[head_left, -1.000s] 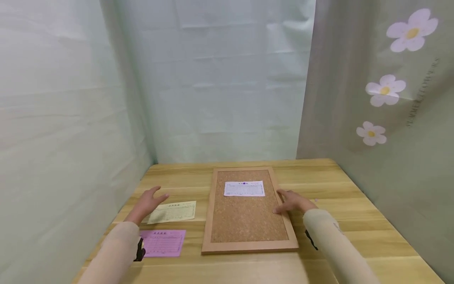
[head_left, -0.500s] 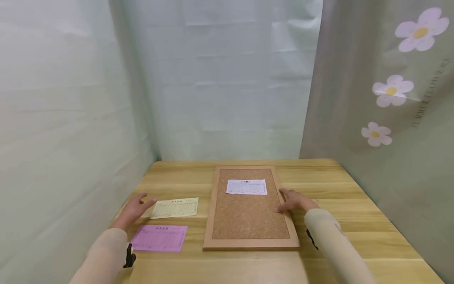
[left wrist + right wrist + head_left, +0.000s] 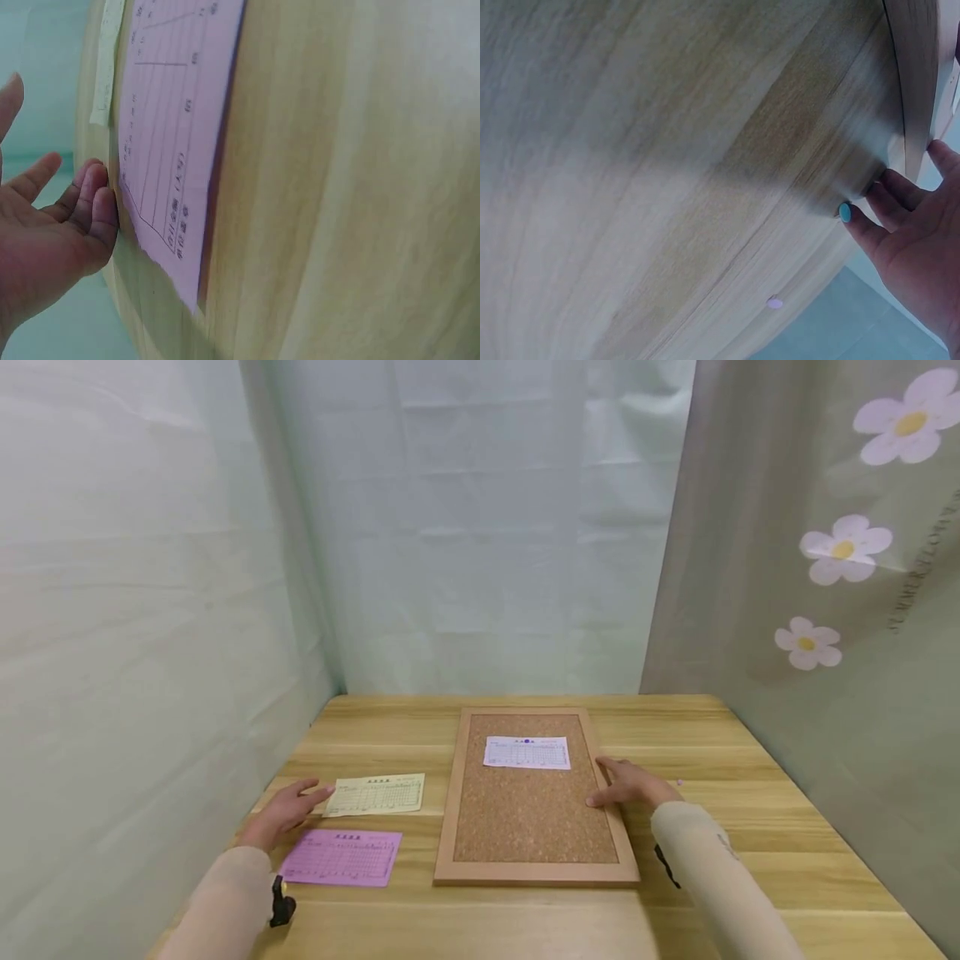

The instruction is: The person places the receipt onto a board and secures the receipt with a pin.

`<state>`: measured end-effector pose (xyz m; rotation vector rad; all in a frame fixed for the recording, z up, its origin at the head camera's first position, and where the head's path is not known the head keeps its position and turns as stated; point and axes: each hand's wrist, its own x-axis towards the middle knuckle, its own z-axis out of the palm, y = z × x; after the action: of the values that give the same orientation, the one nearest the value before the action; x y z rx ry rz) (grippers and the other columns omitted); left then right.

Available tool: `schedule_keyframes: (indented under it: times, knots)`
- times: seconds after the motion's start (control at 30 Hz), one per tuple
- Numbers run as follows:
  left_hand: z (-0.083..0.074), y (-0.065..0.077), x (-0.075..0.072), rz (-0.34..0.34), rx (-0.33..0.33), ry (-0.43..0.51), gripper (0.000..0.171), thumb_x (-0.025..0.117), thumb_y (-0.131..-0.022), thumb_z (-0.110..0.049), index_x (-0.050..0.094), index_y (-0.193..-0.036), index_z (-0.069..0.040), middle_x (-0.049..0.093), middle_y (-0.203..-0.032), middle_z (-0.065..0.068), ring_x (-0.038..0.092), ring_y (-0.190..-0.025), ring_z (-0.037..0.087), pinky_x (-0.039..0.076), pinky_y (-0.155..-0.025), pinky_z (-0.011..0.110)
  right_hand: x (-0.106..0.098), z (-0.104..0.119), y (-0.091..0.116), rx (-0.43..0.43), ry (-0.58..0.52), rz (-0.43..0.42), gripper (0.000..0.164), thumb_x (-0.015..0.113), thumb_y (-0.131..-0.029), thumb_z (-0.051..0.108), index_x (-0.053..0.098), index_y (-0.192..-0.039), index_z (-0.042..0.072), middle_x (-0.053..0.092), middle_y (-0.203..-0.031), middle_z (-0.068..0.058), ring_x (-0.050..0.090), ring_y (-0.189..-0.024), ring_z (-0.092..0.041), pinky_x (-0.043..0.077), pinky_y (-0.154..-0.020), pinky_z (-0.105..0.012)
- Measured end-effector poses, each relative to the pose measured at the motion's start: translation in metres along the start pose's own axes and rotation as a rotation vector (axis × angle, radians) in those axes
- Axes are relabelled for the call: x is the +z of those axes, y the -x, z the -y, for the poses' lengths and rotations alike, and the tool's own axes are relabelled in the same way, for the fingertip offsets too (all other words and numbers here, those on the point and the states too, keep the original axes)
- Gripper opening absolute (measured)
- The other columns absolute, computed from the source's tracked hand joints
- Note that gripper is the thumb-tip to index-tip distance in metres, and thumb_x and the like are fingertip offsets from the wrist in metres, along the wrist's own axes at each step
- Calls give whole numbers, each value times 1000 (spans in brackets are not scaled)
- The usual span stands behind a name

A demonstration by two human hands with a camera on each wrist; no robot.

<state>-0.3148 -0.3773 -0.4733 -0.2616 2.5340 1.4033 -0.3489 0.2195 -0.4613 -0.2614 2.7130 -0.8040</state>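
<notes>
A wood-framed cork board (image 3: 532,827) lies flat on the table, with a white printed slip (image 3: 527,754) on its upper part. My right hand (image 3: 630,783) holds the board's right edge, thumb over the frame and fingers along the outer side. At its little fingertip in the right wrist view is a small teal object (image 3: 844,212), kind unclear. To the left lie a yellow printed slip (image 3: 378,795) and a pink printed slip (image 3: 341,858). My left hand (image 3: 285,814) is spread by the yellow slip's left edge; whether it touches the paper is unclear.
The wooden table (image 3: 540,927) is enclosed by pale green curtains (image 3: 495,527), the right one printed with flowers (image 3: 843,550). A tiny pink object (image 3: 775,303) lies on the tabletop right of the board.
My left hand has moved left off the yellow slip, then slightly back to its left edge. The right hand stays at the board's edge. The view shifts slightly.
</notes>
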Motion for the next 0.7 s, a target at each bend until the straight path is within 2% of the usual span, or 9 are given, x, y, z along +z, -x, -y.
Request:
schedule_keyframes:
  times: [0.2,0.43,0.7]
  knots:
    - [6,-5,0,27,-2,9,88,56,-100,-45,12,-153,10,12,-152,41,14,-140,56,17,-112,61,1,0,0,-11,-10,-3,97,81,-83,37,26,-154,-2,27,-149,-39,27,-137,-55,28,-106,-66]
    - [10,-10,-2,34,-23,-11,86,57,-100,-43,15,-154,8,10,-154,39,13,-139,58,18,-112,62,2,0,0,4,-27,-3,99,81,-82,38,26,-154,0,27,-151,-37,26,-138,-54,26,-107,-66]
    - [3,-19,1,33,54,-60,83,64,-98,-35,21,-152,10,18,-151,39,20,-139,54,20,-112,61,1,-2,0,1,-26,-2,98,80,-83,39,25,-155,0,25,-152,-37,24,-139,-53,25,-107,-66]
